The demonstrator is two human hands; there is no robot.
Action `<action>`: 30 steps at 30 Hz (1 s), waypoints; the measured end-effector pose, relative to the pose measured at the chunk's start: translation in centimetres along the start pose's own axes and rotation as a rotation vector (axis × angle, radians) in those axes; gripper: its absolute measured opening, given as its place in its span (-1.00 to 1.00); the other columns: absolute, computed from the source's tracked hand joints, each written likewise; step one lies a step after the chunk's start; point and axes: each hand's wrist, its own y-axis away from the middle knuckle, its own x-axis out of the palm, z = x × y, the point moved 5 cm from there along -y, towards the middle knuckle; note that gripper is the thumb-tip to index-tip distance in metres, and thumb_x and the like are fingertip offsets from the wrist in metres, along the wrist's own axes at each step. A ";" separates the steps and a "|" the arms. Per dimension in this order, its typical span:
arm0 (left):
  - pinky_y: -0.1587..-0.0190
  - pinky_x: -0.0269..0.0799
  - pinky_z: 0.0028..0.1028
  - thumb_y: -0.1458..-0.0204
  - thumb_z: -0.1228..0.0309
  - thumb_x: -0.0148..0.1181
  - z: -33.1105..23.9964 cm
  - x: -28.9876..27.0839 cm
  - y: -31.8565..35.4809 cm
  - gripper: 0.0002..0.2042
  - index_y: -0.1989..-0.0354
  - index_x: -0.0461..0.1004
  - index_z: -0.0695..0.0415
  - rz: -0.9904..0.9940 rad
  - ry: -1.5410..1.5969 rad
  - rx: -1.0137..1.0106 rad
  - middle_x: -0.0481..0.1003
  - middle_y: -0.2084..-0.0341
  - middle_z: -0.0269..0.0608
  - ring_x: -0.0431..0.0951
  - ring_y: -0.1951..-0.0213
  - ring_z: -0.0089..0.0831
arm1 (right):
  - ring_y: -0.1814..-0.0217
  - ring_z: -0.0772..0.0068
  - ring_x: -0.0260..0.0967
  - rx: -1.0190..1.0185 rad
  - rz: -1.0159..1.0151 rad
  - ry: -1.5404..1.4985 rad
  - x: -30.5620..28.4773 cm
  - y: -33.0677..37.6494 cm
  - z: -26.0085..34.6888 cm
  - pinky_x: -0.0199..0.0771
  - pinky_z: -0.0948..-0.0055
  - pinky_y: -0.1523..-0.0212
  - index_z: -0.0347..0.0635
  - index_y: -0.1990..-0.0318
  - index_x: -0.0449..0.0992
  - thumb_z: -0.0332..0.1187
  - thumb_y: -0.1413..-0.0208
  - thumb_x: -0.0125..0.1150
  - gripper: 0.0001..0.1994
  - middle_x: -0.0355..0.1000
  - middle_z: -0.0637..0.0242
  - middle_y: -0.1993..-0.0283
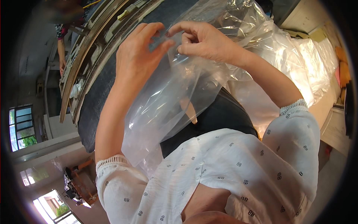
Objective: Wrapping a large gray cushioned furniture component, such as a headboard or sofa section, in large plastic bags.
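Observation:
A large sheet of clear plastic film (156,108) hangs below my hands and drapes over my lap; whether it is a bag or a loose sheet I cannot tell. My left hand (138,52) is at the film's upper edge, its fingers bent and its thumb standing apart from them. Facing it, a small gap away, is my right hand (205,41). Its thumb and curled fingers close on the film, while the forefinger stretches toward the left hand. Part of the film between the fingertips is too transparent to make out.
More crumpled clear plastic (276,56) is heaped to the right. A dark table surface (99,99) lies beyond my left arm, with long curved-looking wooden rails (85,48) along its far side. Another person's arm (61,54) reaches in at the far left. Windows (22,127) stand at the left.

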 end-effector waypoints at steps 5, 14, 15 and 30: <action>0.33 0.35 -0.61 0.10 0.47 0.19 1.7 2.2 -1.9 -0.89 0.38 0.52 0.20 0.066 0.405 -0.102 0.49 0.53 -0.32 0.45 0.43 -0.58 | 0.55 0.71 0.13 0.040 0.035 -0.118 -1.2 0.7 -0.8 0.19 0.65 0.47 -0.34 0.07 0.34 -0.45 0.09 0.10 -0.63 0.21 0.50 0.63; 0.31 0.34 -0.65 0.11 0.51 0.21 2.3 4.0 -2.7 -0.86 0.33 0.54 0.19 0.156 0.576 -0.112 0.47 0.45 -0.37 0.44 0.38 -0.63 | 0.54 0.73 0.12 0.046 0.094 -0.357 -2.5 1.5 -1.8 0.17 0.68 0.46 -0.32 -0.01 0.32 -0.46 0.08 0.10 -0.58 0.20 0.52 0.60; 0.31 0.34 -0.65 0.11 0.52 0.22 2.5 4.2 -2.9 -0.86 0.33 0.54 0.19 0.139 0.587 -0.097 0.46 0.45 -0.37 0.45 0.37 -0.62 | 0.54 0.73 0.12 0.052 0.093 -0.354 -2.7 1.4 -2.1 0.17 0.68 0.46 -0.32 -0.01 0.32 -0.46 0.08 0.10 -0.58 0.20 0.52 0.60; 0.35 0.34 -0.60 0.10 0.54 0.09 7.8 5.8 2.2 -0.69 0.14 0.26 0.14 -0.540 1.526 -0.195 0.29 0.34 -0.30 0.34 0.32 -0.51 | 0.49 0.36 0.27 -0.266 0.073 0.631 -4.0 -3.6 3.4 0.27 0.42 0.45 -0.14 0.37 0.33 -0.24 -0.01 0.10 -0.82 0.29 0.29 0.55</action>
